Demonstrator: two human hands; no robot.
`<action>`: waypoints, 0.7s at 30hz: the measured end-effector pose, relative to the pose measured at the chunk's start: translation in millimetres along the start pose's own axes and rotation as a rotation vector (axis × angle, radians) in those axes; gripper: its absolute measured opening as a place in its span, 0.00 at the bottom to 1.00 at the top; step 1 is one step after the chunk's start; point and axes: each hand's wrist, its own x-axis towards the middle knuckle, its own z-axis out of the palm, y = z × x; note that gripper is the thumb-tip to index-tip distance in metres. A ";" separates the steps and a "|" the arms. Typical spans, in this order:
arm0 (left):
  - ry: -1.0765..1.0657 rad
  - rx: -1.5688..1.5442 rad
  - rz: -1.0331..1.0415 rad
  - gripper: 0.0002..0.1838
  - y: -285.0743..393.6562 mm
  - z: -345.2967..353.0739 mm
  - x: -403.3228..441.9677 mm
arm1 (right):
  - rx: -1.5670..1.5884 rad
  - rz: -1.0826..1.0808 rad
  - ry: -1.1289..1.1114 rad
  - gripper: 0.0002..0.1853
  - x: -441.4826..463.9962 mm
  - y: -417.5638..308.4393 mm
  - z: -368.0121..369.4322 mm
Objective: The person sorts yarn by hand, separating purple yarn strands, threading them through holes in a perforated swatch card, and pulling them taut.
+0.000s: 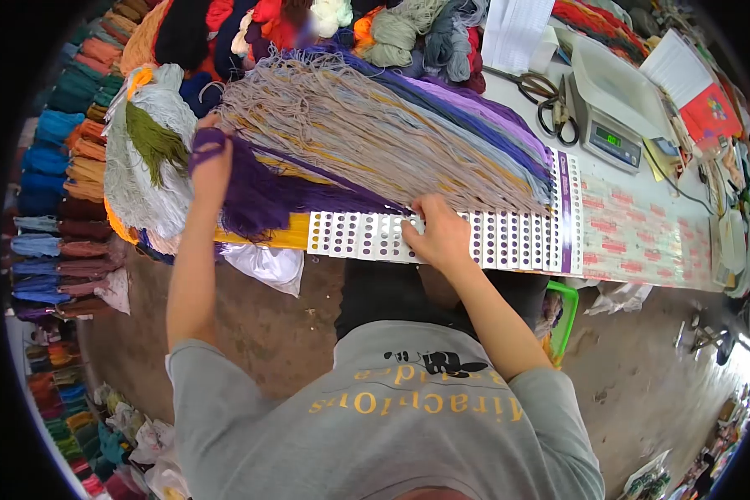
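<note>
My left hand is closed round a bunch of purple yarn, with a loop of it wrapped across the fingers. From there the purple strands run right to a white card with rows of punched holes. At the card, my right hand has its curled fingers and thumb at the end of the purple strands; the fingertips are partly hidden. Grey-beige yarn fans out from the card across the table, beside blue yarn and lilac yarn.
Scissors lie near a digital scale holding a clear tray. Coloured skeins crowd the back edge, with white yarn at left. A green basket stands below the table; yarn racks line the left.
</note>
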 end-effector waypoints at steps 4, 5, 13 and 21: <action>-0.089 0.127 -0.037 0.16 -86.1 4.4 23.6 | 0.003 -0.022 0.005 0.15 -0.2 1.2 0.5; -0.079 0.149 -0.033 0.19 -93.1 4.9 25.5 | -0.001 -0.022 -0.001 0.15 0.3 1.7 0.5; -0.091 -0.773 -0.123 0.05 140.1 -35.5 -21.5 | -0.012 -0.036 0.031 0.15 -0.5 3.5 1.9; -0.409 -0.807 0.157 0.07 227.7 14.9 -68.4 | 0.000 -0.016 0.036 0.15 -0.1 -0.9 -1.1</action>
